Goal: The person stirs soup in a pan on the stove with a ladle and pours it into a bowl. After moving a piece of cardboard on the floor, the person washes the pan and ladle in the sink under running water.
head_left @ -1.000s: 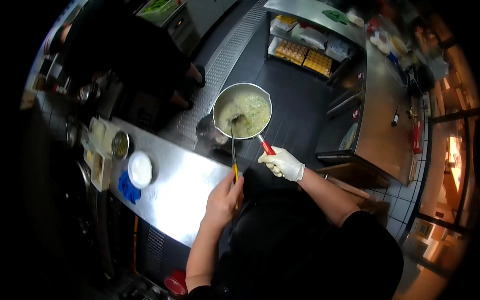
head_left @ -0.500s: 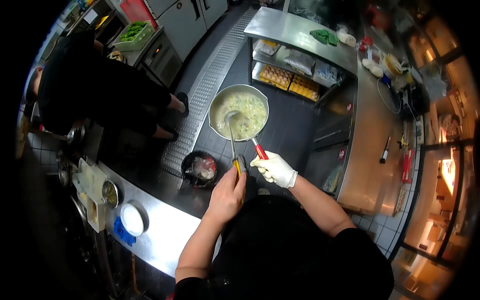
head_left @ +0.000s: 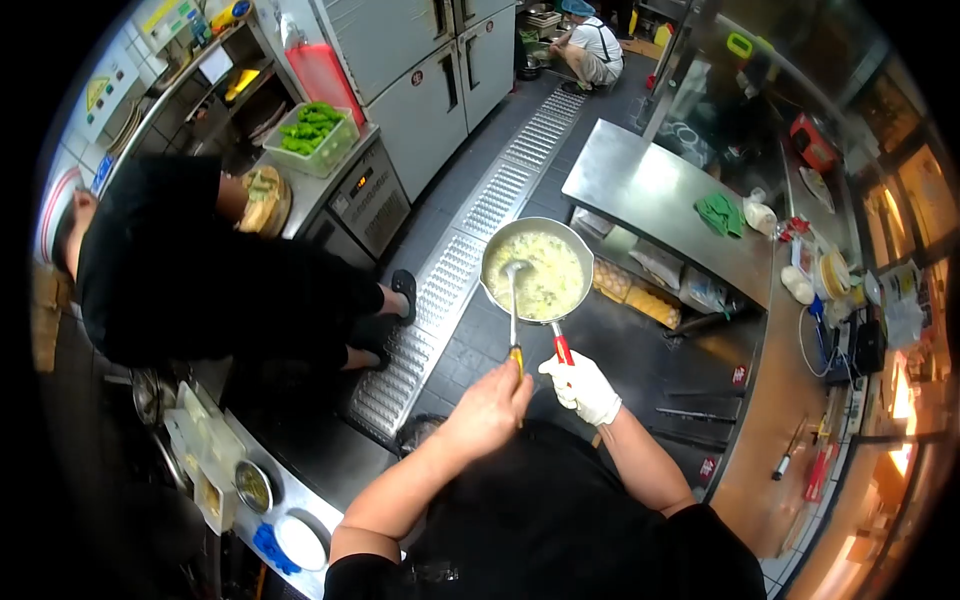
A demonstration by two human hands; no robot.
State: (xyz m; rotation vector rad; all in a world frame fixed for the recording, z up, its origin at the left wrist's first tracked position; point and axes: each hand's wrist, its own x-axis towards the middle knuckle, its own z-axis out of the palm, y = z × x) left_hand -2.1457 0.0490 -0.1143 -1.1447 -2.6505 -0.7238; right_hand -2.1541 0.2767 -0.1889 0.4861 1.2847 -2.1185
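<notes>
A metal pan (head_left: 588, 262) of pale yellow-green soupy food (head_left: 550, 285) is held out in front of my body, above the dark floor. My right hand (head_left: 582, 388), in a whitish glove, is wrapped round its red handle (head_left: 562, 347). Bare, my left hand (head_left: 490, 408) grips the yellow handle of a ladle (head_left: 514, 310). The ladle's bowl rests in the food near the pan's left side.
A person in black (head_left: 200, 270) stands at the left; another person (head_left: 595, 45) crouches far back. A steel table (head_left: 650, 190) with a green cloth (head_left: 720, 214) is ahead right. A floor grate (head_left: 490, 200) runs ahead. White plate (head_left: 300, 542) at lower left.
The view has tilted up and shifted, bringing the far person and refrigerator into sight. The pan now appears farther right and lower in view. Both hands keep their holds.
</notes>
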